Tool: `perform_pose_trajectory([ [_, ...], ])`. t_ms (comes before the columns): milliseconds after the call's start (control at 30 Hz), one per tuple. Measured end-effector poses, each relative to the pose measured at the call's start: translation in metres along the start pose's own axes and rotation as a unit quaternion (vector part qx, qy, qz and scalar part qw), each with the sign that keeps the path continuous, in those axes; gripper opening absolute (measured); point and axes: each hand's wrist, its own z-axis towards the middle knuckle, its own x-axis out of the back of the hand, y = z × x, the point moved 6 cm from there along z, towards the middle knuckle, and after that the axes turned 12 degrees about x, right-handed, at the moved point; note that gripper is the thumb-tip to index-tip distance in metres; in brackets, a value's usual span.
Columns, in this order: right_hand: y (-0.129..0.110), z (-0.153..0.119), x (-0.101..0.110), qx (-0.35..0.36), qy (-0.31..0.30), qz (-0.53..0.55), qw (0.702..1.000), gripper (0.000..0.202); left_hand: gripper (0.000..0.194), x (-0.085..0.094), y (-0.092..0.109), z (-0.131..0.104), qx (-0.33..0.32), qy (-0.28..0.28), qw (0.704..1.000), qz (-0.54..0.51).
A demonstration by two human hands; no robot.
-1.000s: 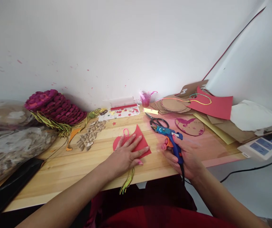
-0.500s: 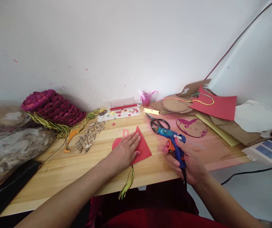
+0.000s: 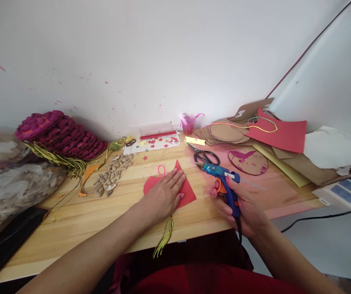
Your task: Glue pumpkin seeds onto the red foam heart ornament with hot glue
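My left hand (image 3: 163, 195) lies flat, palm down, on a piece of red paper (image 3: 188, 192) on the wooden table. A pink loop (image 3: 161, 170) sticks out above the paper, and a yellow-green tassel (image 3: 165, 239) hangs from its lower side toward the table's front edge. What lies under my palm is hidden. My right hand (image 3: 244, 208) is wrapped round a blue glue gun (image 3: 231, 190) with an orange trigger, its nozzle pointing left. Black-handled scissors (image 3: 206, 156) lie just beyond the nozzle.
Shells (image 3: 111, 175) and a stack of magenta pieces (image 3: 62, 136) are on the left, near plastic bags (image 3: 19, 188). Star cutouts (image 3: 155, 143) and a pink cup (image 3: 188, 124) stand at the back. Cardboard (image 3: 227, 132), red paper (image 3: 282, 132) and a power strip (image 3: 343, 192) are right.
The view has shifted slightly, moving the left-side items a little left. Both hands keep their places, the left on the red paper and the right round the glue gun.
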Motion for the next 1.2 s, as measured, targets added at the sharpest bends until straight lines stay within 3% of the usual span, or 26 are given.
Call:
perform_pose_trajectory([
  [300,0.000,-0.001,-0.003,-0.002,0.011,-0.007,1.000,0.029,0.054,0.008,-0.002,0.002,-0.005,-0.032,0.998,-0.057],
  [567,0.000,0.000,-0.006,-0.002,0.004,-0.018,1.000,0.030,0.045,0.009,0.001,-0.001,-0.072,-0.067,0.988,-0.118],
  [633,0.000,0.000,-0.007,-0.006,-0.003,-0.018,1.000,0.031,0.043,0.010,-0.001,-0.004,-0.093,-0.057,0.980,-0.168],
  [733,-0.001,0.000,-0.006,0.003,-0.002,-0.002,1.000,0.029,0.043,0.015,-0.011,-0.006,-0.078,0.017,0.970,-0.231],
  [800,-0.001,0.000,-0.004,0.010,0.007,0.003,1.000,0.027,0.055,0.012,-0.019,-0.005,-0.029,0.048,0.977,-0.208],
  [933,0.001,0.003,-0.003,-0.002,0.045,0.013,0.999,0.027,0.075,0.001,-0.021,-0.002,0.035,0.006,0.996,-0.084],
  [1200,0.013,0.021,-0.025,-0.046,0.070,0.071,0.994,0.042,0.062,0.006,-0.012,0.000,0.016,-0.021,0.999,-0.036],
])
